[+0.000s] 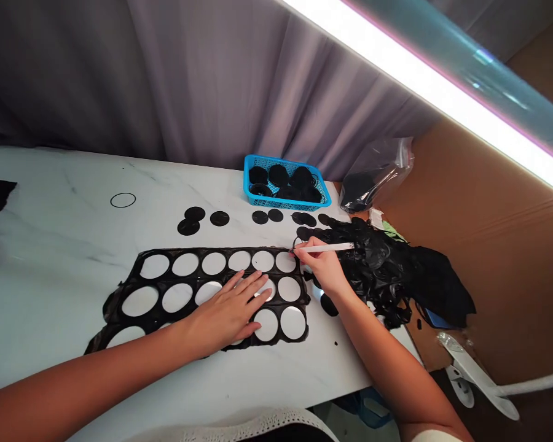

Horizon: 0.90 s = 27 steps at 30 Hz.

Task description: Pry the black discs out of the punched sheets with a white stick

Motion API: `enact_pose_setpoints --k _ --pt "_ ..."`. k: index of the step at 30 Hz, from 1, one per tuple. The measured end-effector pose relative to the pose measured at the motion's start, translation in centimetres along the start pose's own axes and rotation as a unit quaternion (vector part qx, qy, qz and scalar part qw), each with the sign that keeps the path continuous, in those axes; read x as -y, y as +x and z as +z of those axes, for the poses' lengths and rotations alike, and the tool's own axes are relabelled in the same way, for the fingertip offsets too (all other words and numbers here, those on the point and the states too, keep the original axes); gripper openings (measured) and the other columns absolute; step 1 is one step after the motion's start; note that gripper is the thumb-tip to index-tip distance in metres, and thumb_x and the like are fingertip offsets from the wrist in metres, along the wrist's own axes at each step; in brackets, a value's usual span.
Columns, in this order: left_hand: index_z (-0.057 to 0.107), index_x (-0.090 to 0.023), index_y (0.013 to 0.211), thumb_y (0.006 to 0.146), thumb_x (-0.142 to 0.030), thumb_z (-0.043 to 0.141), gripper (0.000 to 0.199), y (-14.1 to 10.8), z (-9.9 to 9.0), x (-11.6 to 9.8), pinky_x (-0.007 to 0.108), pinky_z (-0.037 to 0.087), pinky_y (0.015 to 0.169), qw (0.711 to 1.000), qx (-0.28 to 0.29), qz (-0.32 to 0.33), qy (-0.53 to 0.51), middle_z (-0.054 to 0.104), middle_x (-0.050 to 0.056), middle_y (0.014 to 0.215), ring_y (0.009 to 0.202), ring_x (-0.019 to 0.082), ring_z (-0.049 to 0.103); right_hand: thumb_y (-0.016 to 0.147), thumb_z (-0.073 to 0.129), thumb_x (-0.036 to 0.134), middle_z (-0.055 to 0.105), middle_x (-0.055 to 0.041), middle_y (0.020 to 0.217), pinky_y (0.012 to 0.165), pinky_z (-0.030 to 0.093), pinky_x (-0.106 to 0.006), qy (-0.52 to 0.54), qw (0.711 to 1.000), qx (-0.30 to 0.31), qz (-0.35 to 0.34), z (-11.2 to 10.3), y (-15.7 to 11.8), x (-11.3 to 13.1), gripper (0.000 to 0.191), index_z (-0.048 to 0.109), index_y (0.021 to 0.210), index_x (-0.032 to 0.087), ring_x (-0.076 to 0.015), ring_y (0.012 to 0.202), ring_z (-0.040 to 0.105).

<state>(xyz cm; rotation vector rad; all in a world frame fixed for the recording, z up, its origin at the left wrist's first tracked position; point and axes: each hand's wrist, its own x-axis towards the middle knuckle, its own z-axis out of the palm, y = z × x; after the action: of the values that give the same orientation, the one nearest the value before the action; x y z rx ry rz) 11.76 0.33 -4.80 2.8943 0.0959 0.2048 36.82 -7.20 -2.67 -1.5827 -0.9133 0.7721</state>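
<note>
A black sheet [175, 280] with rows of round cut-outs lies flat on the white marbled table; the white surface shows through its holes. My left hand [233, 310] rests on the sheet, palm down with fingers spread, covering some of the holes. At the sheet's far right corner, my right hand [321, 265] pinches a slim white pen-like tool [329, 248]. Its tip is too small to make out. Near these fingertips part of a thin black ring shows. Loose black discs [220, 218] lie beyond the sheet.
A blue basket [246, 178] holding round black pieces stands at the back. To the right are a heap of black scraps [378, 258], a clear plastic bag [378, 172] and a cardboard wall [498, 245]. A thin black ring [123, 194] lies at left. A bright lamp crosses overhead.
</note>
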Motion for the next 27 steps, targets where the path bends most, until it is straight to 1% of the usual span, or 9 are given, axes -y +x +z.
enact_pose_setpoints --k 2,4,6,8,10,12,16,21,27 --pt "0.040 -0.018 0.146 0.099 -0.036 0.054 0.053 -1.1 -0.2 0.6 0.047 0.025 0.120 1.000 -0.012 -0.017 0.005 0.038 0.014 0.156 0.147 0.030 0.032 0.075 0.075 0.044 0.068 -0.0055 0.084 0.048 0.041 -0.024 0.033 0.998 0.029 0.039 1.1 0.2 0.1 0.036 0.048 0.068 0.022 -0.0203 0.078 0.067" --pt "0.042 -0.018 0.146 0.100 -0.037 0.052 0.050 -2.1 -0.2 1.2 0.044 0.029 0.118 0.999 -0.025 -0.035 0.007 0.039 0.014 0.156 0.146 0.029 0.034 0.071 0.078 0.048 0.068 -0.0061 0.086 0.041 0.038 -0.021 0.066 0.993 0.057 0.077 2.2 0.1 0.1 0.039 0.050 0.070 0.022 -0.0209 0.077 0.068" --pt "0.042 -0.020 0.146 0.102 -0.038 0.048 0.048 -2.9 -0.1 1.4 0.044 0.030 0.118 0.999 -0.037 -0.040 -0.001 0.039 0.013 0.156 0.146 0.027 0.034 0.068 0.080 0.048 0.068 -0.0057 0.088 0.046 0.045 -0.022 0.092 0.986 0.089 0.105 2.9 -0.5 0.2 0.039 0.052 0.072 0.021 -0.0208 0.080 0.069" --pt "0.042 -0.021 0.147 0.102 -0.038 0.047 0.048 -3.5 0.0 1.3 0.044 0.028 0.120 0.999 -0.038 -0.026 -0.015 0.038 0.011 0.157 0.146 0.026 0.033 0.070 0.080 0.048 0.068 -0.0055 0.092 0.058 0.053 -0.027 0.098 0.981 0.123 0.115 3.3 -1.8 0.3 0.037 0.054 0.073 0.020 -0.0194 0.081 0.069" --pt "0.043 -0.022 0.146 0.102 -0.038 0.050 0.048 -3.9 0.1 1.0 0.045 0.026 0.121 0.999 -0.034 -0.011 -0.025 0.037 0.011 0.157 0.147 0.027 0.032 0.077 0.076 0.045 0.069 -0.0059 0.096 0.070 0.055 -0.032 0.069 0.980 0.156 0.102 3.5 -3.4 0.6 0.033 0.055 0.073 0.020 -0.0188 0.084 0.068" --pt "0.045 -0.022 0.145 0.101 -0.039 0.051 0.048 -4.0 0.2 0.7 0.046 0.025 0.121 0.999 -0.033 -0.005 -0.030 0.036 0.011 0.158 0.147 0.029 0.032 0.083 0.070 0.041 0.070 -0.0059 0.097 0.077 0.053 -0.033 0.007 0.983 0.171 0.065 3.7 -5.2 0.7 0.029 0.053 0.071 0.021 -0.0194 0.089 0.067" --pt "0.043 -0.023 0.147 0.101 -0.040 0.051 0.050 -4.0 0.1 0.5 0.047 0.026 0.121 0.999 -0.021 -0.002 -0.032 0.034 0.011 0.159 0.147 0.030 0.030 0.088 0.063 0.030 0.070 -0.0047 0.096 0.080 0.048 -0.033 -0.101 0.982 0.161 -0.008 4.3 -7.4 0.4 0.024 0.050 0.070 0.022 -0.0200 0.092 0.065" --pt "0.043 -0.024 0.147 0.102 -0.039 0.050 0.048 -3.9 0.1 0.6 0.047 0.024 0.122 0.999 -0.025 -0.003 -0.046 0.032 0.010 0.160 0.148 0.028 0.029 0.089 0.060 0.026 0.070 -0.0046 0.098 0.077 0.047 -0.033 -0.156 0.975 0.151 -0.051 4.7 -7.9 -0.2 0.022 0.050 0.071 0.022 -0.0196 0.089 0.063" --pt "0.042 -0.024 0.148 0.098 -0.036 0.058 0.054 -4.0 0.0 0.4 0.048 0.025 0.121 1.000 0.002 -0.006 -0.027 0.030 0.012 0.161 0.149 0.030 0.026 0.090 0.060 0.028 0.070 -0.0048 0.097 0.077 0.047 -0.033 -0.163 0.973 0.154 -0.056 4.6 -7.6 0.0 0.022 0.050 0.071 0.023 -0.0203 0.089 0.064"
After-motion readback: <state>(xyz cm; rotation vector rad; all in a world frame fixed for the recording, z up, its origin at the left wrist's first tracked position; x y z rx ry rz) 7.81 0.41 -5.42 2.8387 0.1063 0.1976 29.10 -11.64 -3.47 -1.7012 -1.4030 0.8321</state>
